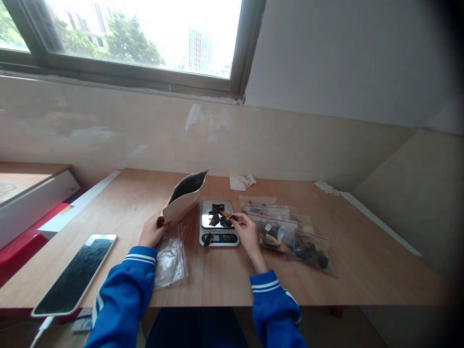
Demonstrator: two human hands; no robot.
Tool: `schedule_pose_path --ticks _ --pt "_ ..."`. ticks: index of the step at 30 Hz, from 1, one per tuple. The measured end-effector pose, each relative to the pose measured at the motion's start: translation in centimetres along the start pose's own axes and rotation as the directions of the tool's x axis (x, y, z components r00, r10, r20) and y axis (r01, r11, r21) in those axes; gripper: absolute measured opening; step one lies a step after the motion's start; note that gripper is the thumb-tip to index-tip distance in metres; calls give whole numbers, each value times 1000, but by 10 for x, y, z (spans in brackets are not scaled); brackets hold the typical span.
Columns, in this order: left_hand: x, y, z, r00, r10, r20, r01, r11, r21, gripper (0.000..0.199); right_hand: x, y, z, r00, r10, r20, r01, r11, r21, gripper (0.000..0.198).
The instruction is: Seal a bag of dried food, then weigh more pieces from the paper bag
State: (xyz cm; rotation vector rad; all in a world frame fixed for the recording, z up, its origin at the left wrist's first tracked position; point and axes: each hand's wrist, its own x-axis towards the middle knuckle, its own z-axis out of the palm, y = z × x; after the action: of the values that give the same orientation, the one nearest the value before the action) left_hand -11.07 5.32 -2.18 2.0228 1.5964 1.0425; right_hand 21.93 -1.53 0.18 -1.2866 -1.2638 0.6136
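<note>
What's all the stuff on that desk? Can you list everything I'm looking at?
Pouch: one, beige with dark inside, open, held left of the scale.
Scale: one, silver, desk centre.
Dried pieces: several, dark, on the scale.
Filled zip bags: several, clear, right of the scale.
Empty zip bag: one, clear with red seal, desk front.
Phone: one, dark screen, front left.
Tissues: crumpled, white, by the wall.
Desk: one, wooden.
Window: above.
Left hand: holds the pouch.
Right hand: at the dried pieces.

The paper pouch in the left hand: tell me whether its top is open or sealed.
Open. The pouch, held by the left hand, gapes at the top, showing its dark inside.
</note>
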Motion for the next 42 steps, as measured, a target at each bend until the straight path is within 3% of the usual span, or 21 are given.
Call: schedule_pose_path --ticks 7,15,21,30,35,42 --pt "-1 2 -1 1000 -8 1 8 1000 -10 44 17 6 -4 994 26 -110 -27 1000 -13 33" --pt "-1 7 -3 999 -28 -17 28 999 19 39 61 28 6 1000 -27 -8 26 989 -148 35" --pt "-2 7 -4 999 -37 -28 38 997 61 39 54 26 5 997 -66 43 73 980 -184 34" --pt "-1 4 -2 999 -25 -28 27 997 71 38 38 20 3 991 -134 7 131 947 -294 38" --pt "-1 4 -2 1000 -20 -16 21 997 71 39 37 19 0 983 -166 76 182 898 -400 27" --pt "-1 5 -2 1000 -27 -9 28 996 83 36 15 -11 4 963 -242 122 270 892 -362 27"
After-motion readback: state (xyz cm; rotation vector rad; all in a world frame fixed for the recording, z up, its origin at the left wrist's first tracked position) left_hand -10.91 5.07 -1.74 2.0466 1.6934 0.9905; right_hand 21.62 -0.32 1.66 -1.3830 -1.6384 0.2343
